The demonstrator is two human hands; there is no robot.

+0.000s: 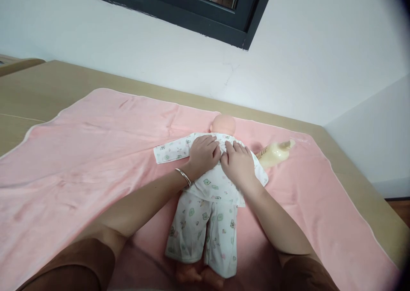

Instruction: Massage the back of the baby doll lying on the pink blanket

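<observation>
Pink blanket (pixel 105 154), soft and creased, covers most of the wood-toned worktop (pixel 28 86) I am looking down on. On it lies a doll (pixel 223 124), roughly in the middle, its bald head toward the wall (pixel 320 60) and its feet toward me. It wears a white patterned shirt (pixel 208 184) and matching trousers (pixel 221 231).

I have both hands on the upper part of the shirt, near the neck. My left hand (pixel 205 152) lies palm down with its fingers together, a bracelet (pixel 183 177) around that wrist; one shirt sleeve stretches out beside it. My right hand (pixel 237 160) rests just beside, fingers slightly parted. From here I cannot tell whether either one pinches the cloth.

Near my right hand, a glossy pale-yellow object (pixel 277 153) lies on the blanket; I cannot make out what it is. Beyond everything, a dark window frame (pixel 198 22) crosses the wall.
</observation>
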